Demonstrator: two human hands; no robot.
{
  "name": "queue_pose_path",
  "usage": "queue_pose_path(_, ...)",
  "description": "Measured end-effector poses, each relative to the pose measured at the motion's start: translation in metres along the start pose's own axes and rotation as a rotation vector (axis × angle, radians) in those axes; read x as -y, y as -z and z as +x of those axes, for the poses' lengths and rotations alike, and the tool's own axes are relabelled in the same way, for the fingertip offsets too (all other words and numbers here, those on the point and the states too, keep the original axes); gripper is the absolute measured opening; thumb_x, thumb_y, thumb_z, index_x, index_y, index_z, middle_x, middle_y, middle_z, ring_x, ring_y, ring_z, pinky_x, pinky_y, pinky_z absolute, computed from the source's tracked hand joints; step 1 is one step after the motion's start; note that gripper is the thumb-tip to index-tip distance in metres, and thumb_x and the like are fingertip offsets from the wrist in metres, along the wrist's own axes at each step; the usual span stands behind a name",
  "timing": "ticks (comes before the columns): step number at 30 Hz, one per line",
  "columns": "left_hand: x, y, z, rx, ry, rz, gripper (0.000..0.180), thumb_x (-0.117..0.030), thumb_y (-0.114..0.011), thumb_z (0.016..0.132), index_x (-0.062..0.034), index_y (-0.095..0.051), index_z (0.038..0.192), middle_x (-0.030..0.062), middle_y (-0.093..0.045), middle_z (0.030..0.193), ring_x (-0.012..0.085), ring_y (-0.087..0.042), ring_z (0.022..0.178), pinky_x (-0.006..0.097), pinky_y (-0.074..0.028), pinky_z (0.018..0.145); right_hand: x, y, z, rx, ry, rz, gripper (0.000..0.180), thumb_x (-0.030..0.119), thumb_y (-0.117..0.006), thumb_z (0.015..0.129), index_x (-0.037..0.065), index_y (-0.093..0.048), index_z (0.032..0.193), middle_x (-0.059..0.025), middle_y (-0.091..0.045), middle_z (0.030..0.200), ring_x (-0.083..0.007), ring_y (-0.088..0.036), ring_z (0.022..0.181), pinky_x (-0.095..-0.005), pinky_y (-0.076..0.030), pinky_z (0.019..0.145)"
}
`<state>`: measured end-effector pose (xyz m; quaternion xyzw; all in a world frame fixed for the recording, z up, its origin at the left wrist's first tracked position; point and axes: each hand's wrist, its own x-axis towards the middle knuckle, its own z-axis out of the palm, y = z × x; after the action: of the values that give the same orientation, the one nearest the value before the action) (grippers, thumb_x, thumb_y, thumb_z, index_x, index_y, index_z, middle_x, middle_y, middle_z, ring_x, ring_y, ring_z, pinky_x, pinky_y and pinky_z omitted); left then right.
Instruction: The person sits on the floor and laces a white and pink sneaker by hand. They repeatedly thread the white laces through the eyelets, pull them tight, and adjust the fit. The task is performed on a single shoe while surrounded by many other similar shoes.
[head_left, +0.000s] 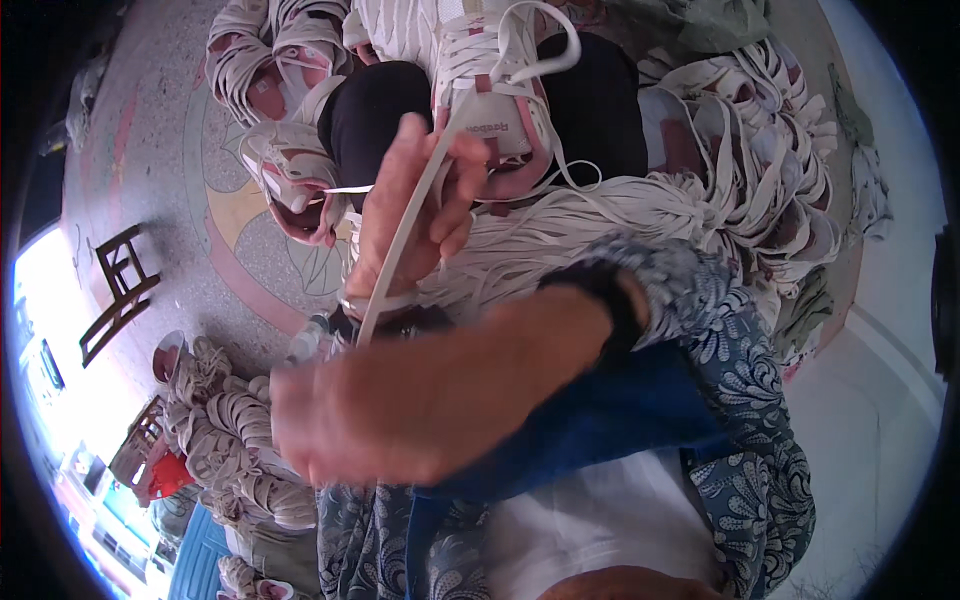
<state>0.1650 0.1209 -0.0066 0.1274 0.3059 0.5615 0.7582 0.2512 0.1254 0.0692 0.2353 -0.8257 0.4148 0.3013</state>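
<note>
A white and pink sneaker (pixel 495 110) stands between my dark-clothed knees, its tongue toward me. White laces run through its upper eyelets, and one loop rises at the far right. From the shoe, a flat white shoelace (pixel 413 212) stretches taut toward me. My left hand (pixel 415 205) is just left of the sneaker's collar, fingers half curled and apart, with the lace crossing in front of its palm. My right hand (pixel 365 415), blurred by motion, reaches across my body to the left. The lace ends at it; its closed fingers hide the grip.
A bundle of loose white laces (pixel 560 225) lies across my lap. Laced sneakers (pixel 290 165) are heaped at the left, with another pile of shoes (pixel 760 150) at the right. More shoes (pixel 240 440) stand at lower left, near a wooden frame (pixel 125 285) on the floor.
</note>
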Motion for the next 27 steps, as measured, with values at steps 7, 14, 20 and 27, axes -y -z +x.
queue_pose_path(7, -0.031, 0.001, -0.015, 0.124, -0.435, -0.444, 0.031, -0.029, -0.048, 0.097, 0.0000, -0.057, 0.092, 0.0008, -0.049, 0.064, 0.0067, -0.039, 0.043, 0.020, -0.034, 0.035, 0.009, 0.023, -0.020, -0.072, -0.297, 0.195, 0.020, 0.017, -0.060, 0.087, -0.002, -0.055, 0.090, -0.0082, -0.054, 0.082, -0.0183, -0.056, 0.069, -0.0303, -0.044, 0.058)
queue_pose_path(14, -0.059, 0.016, -0.089, 0.291, -0.973, -0.840, 0.020, -0.013, -0.054, 0.091, 0.0010, -0.061, 0.080, 0.0052, -0.048, 0.056, 0.0080, -0.037, 0.033, 0.021, -0.035, 0.025, -0.010, 0.095, -0.123, -0.427, -0.869, -0.224, 0.006, 0.006, -0.061, 0.091, 0.003, -0.062, 0.095, -0.0018, -0.056, 0.083, -0.0079, -0.054, 0.067, -0.0240, -0.044, 0.058)
queue_pose_path(20, -0.052, 0.012, -0.088, 0.285, -0.964, -0.816, 0.017, -0.013, -0.058, 0.088, 0.0008, -0.062, 0.080, 0.0034, -0.046, 0.053, 0.0069, -0.036, 0.032, 0.019, -0.034, 0.026, -0.051, 0.099, -0.139, -0.402, -0.702, -0.605, 0.013, 0.008, -0.067, 0.085, 0.004, -0.062, 0.097, -0.0050, -0.055, 0.083, -0.0139, -0.055, 0.064, -0.0264, -0.046, 0.057)
queue_pose_path(27, -0.056, 0.035, -0.098, 0.131, -1.034, -0.702, 0.023, -0.021, -0.055, 0.093, -0.0007, -0.065, 0.096, 0.0012, -0.043, 0.055, 0.0055, -0.031, 0.035, 0.017, -0.030, 0.030, -0.060, 0.108, -0.116, -0.051, -0.737, -0.876, 0.009, 0.009, -0.062, 0.078, 0.000, -0.059, 0.078, -0.0114, -0.050, 0.076, -0.0254, -0.055, 0.060, -0.0350, -0.051, 0.057)
